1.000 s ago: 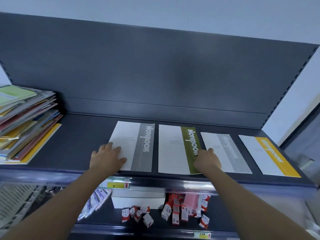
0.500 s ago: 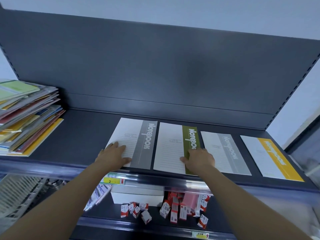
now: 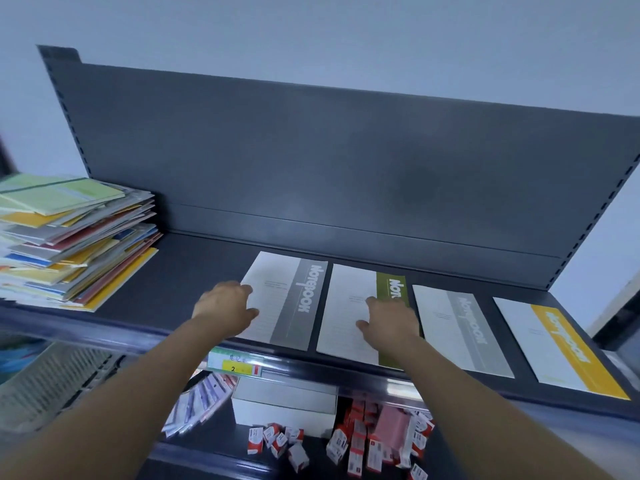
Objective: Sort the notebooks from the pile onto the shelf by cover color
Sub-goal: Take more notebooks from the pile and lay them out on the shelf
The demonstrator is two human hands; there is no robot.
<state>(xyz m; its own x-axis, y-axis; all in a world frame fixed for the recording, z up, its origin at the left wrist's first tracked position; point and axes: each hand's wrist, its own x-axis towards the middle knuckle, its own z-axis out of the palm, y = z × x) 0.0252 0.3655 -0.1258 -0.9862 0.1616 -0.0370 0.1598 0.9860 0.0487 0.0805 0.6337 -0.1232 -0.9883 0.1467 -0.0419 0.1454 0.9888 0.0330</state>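
Four notebooks lie flat in a row on the dark shelf. From the left: a dark-grey-banded notebook, a green-banded notebook, a light-grey-banded notebook and a yellow-banded notebook. My left hand rests with flat fingers on the left edge of the dark-grey one. My right hand presses flat on the green one and hides part of its band. A tall, untidy pile of mixed-colour notebooks sits at the shelf's left end.
The shelf's upright back panel stands behind the row. Bare shelf surface lies between the pile and the first notebook. Below, a lower shelf holds a white box, several small red-and-white boxes and packets. A yellow price tag sits on the front rail.
Both hands have slid farther onto the shelf, away from its front edge. My right hand moved left, from the green band's right edge onto the notebook's middle. The camera view has tilted.
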